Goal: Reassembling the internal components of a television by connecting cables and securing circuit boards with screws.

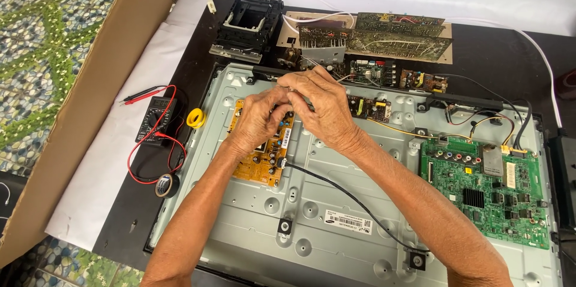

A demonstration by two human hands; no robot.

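Both hands, left hand [257,120] and right hand [324,107], meet over the flat orange circuit board [259,164] on the grey metal panel [336,203], fingers pinched together (what they pinch is hidden). Careful, small finger moves fit here.

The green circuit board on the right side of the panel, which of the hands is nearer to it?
Right. The right hand is above the middle of the metal back panel, well left of the green circuit board. The left hand is farther left, over the yellow circuit board.
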